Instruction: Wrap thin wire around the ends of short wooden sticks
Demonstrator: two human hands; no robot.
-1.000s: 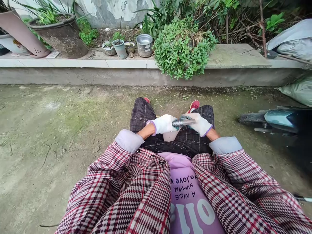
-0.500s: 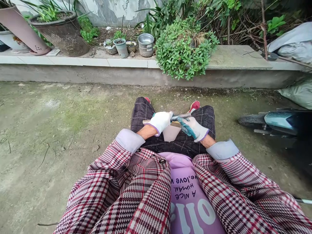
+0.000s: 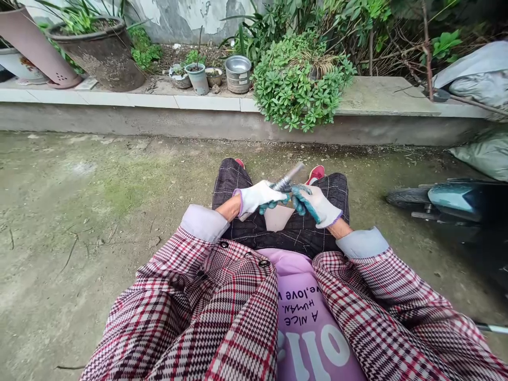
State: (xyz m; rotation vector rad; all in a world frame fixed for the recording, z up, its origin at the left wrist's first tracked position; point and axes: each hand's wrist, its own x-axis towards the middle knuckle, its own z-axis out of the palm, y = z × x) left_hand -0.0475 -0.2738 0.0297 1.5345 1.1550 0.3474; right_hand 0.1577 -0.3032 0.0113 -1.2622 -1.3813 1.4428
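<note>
Both my hands wear white gloves with teal coated palms, held over my lap. My left hand (image 3: 262, 197) is wrapped round a thin grey stick-like bar (image 3: 294, 172) with a shiny, coil-like wrapped middle. The bar slants up to the right, its far end blurred by motion, and part of it is hidden in the glove. Close to the wrapped part, my right hand (image 3: 315, 203) has its fingers curled in; what they pinch, if anything, is hidden. Below and between the hands lies a pale flat piece (image 3: 278, 218) between my thighs.
A low ledge (image 3: 159, 100) runs ahead with a big dark pot (image 3: 99, 58), a metal pot (image 3: 238, 74) and a leafy bush (image 3: 304, 84). To the right stands a vehicle with a dark wheel (image 3: 407, 197). Pale sacks (image 3: 482, 79) lie at the far right.
The bar has swung from nearly level to a steep slant, its far end up. My left hand has shifted slightly left and turned, showing its teal fingers. My right hand has barely moved.
</note>
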